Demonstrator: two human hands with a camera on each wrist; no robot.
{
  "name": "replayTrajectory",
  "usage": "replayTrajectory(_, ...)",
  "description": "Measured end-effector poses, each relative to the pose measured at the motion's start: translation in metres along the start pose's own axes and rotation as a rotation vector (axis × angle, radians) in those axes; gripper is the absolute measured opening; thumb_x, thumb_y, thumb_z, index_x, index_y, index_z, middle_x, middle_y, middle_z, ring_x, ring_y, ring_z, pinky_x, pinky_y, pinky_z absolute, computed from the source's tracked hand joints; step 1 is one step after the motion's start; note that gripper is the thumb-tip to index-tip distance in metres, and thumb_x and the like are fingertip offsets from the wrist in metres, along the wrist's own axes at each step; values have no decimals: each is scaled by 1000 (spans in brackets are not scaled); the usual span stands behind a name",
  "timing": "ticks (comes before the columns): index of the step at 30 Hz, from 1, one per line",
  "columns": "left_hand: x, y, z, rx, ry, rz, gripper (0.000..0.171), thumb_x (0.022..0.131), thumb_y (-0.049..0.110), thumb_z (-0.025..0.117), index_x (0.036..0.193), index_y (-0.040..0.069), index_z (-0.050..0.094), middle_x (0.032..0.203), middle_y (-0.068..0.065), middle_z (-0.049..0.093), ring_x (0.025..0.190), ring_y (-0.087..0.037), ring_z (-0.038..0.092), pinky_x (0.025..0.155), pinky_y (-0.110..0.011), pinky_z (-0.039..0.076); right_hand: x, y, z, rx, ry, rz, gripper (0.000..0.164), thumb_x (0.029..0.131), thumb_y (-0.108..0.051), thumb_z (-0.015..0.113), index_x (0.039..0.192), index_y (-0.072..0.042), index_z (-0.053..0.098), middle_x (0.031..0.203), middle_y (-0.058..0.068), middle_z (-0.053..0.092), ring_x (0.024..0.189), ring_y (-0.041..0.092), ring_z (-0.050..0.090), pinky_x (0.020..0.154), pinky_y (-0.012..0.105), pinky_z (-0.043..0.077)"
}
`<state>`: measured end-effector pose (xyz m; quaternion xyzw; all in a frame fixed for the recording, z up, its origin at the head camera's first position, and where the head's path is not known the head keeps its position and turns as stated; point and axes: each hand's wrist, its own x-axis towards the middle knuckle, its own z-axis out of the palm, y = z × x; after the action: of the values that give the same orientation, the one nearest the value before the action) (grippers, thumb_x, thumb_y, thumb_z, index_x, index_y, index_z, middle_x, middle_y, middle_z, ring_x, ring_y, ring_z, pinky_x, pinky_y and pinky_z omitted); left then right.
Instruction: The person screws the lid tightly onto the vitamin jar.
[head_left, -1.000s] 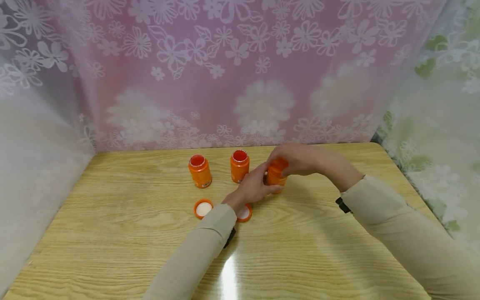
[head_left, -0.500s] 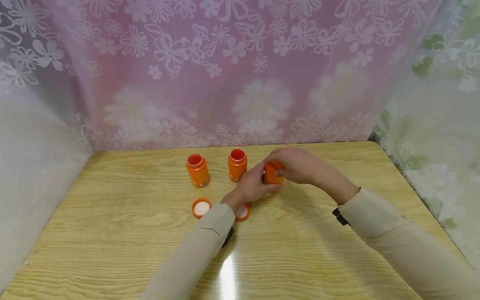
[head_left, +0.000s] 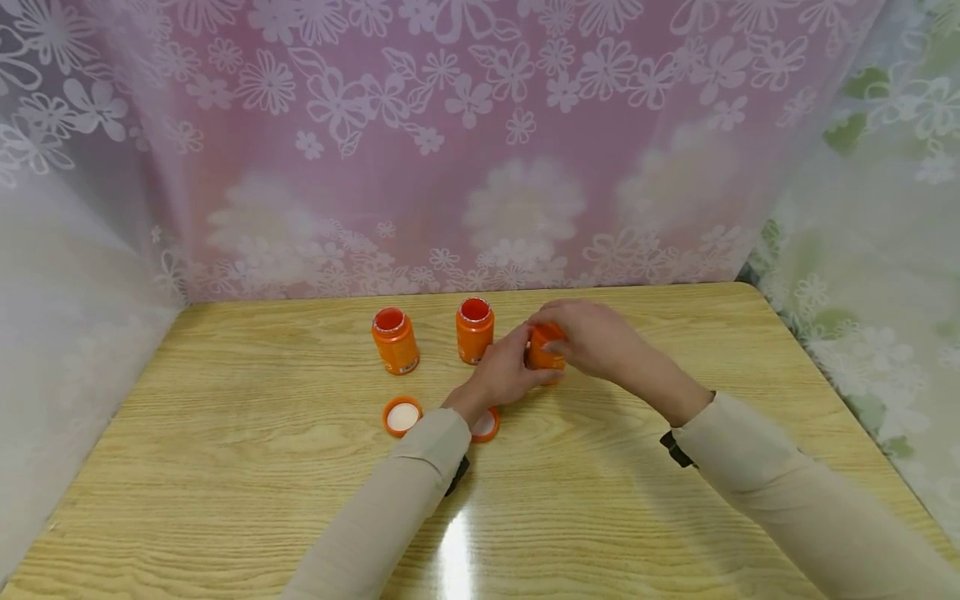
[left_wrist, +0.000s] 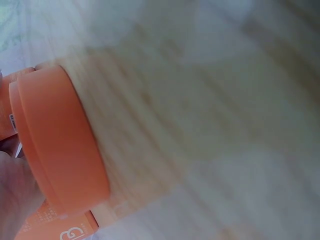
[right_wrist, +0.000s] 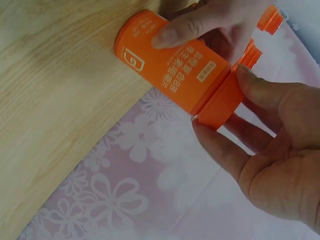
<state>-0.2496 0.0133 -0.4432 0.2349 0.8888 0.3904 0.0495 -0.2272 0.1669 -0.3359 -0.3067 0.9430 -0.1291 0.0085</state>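
Observation:
An orange supplement bottle (right_wrist: 165, 62) with white lettering stands upright at the right end of a row of bottles. Around its body curl the fingers and thumb of my left hand (head_left: 501, 372). From above, my right hand (head_left: 596, 337) grips the bottle's orange cap (right_wrist: 222, 102), thumb on one side and fingers on the other. To the left are two uncapped orange bottles, a middle one (head_left: 475, 333) and a far-left one (head_left: 395, 346). Close to the left wrist view looms a loose orange cap (left_wrist: 62, 140), beside my left hand.
Two loose caps lie inside-up on the wooden table (head_left: 225, 467): a left cap (head_left: 402, 417) with a white liner, and a right cap (head_left: 485, 425) partly hidden under my left wrist. A pink flowered curtain (head_left: 487, 150) hangs behind the table's back edge.
My right hand has come down slightly and turned on the cap, its wrist and forearm swinging lower. The left hand keeps its hold, and the uncapped bottles stay put.

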Motion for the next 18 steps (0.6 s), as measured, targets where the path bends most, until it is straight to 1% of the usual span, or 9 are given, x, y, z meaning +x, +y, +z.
replayTrajectory(5,0,1,0,21,7,7,70,82,44,73,137,14,42,123,6,54,104,-11,55,97,-26,42,-2,-5,4,-4,52,45,34,85,-6,72,118,-2,66,117,13,64,109,33,58,93,49,46)
replayTrajectory(14,-1,4,1,42,1,4,68,83,41,73,136,11,42,118,4,56,96,-11,55,93,-27,45,-2,-10,8,41,86,137,32,84,-7,73,116,-6,68,115,11,66,105,32,60,88,49,48)
replayTrajectory(18,-1,3,1,45,13,-2,70,82,42,74,137,12,42,121,4,56,99,-11,56,95,-27,44,-2,-13,11,48,113,148,31,84,-7,73,115,-6,68,115,11,65,103,33,61,87,50,48)
